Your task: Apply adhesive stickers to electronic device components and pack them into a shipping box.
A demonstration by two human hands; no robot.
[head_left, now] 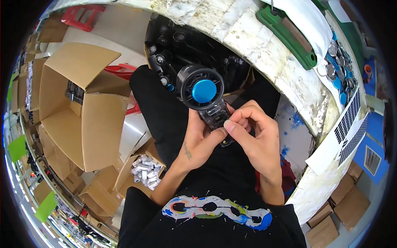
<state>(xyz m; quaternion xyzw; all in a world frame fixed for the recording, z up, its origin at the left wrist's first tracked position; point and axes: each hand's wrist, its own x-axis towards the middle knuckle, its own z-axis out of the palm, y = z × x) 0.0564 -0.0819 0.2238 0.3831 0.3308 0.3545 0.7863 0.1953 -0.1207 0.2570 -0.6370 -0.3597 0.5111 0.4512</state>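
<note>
A black handheld fan (217,116) with a round guard and a shiny blue disc (204,91) at its centre is held over my lap. My left hand (199,144) wraps around its handle from the left, the thumb lying along the front. At the handle's right side, my right hand (261,140) is closed in a pinch, thumb against the bent index finger. Whatever those fingertips hold, if anything, is too small to make out. Behind the fan stands a box of black fan parts (180,37), several of them with round ends upward.
On the right, a worn white table (264,49) carries a green tool (286,36), a pile of blue and silver discs (340,68) and sheets of black stickers (347,120). An open carton (103,132) and a box of small white-grey parts (147,171) are to the left.
</note>
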